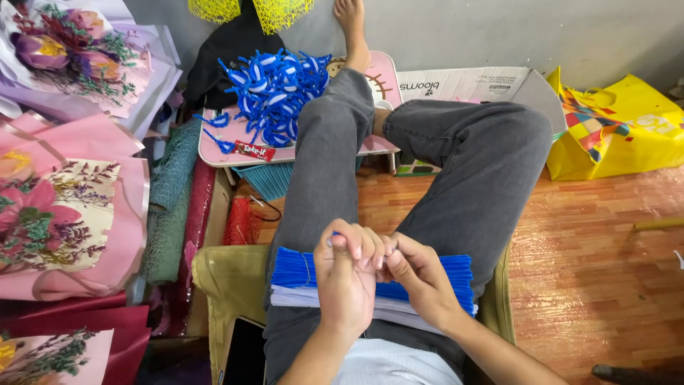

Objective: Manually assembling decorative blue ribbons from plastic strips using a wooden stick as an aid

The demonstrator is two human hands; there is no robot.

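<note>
Both forearms are converging from the lower edge toward the lap; the left hand (347, 274) is curling into a loose fist, knuckles upward; the right hand (420, 274) is pressing against it, fingers (393, 251) pinching at the left fingertips; legs are lying crossed.

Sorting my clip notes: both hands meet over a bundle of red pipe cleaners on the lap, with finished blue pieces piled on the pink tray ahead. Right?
Not quite: the head view shows the bundle is blue, not red. The left hand and right hand do meet over it, and the pink tray holds blue pieces.
</note>
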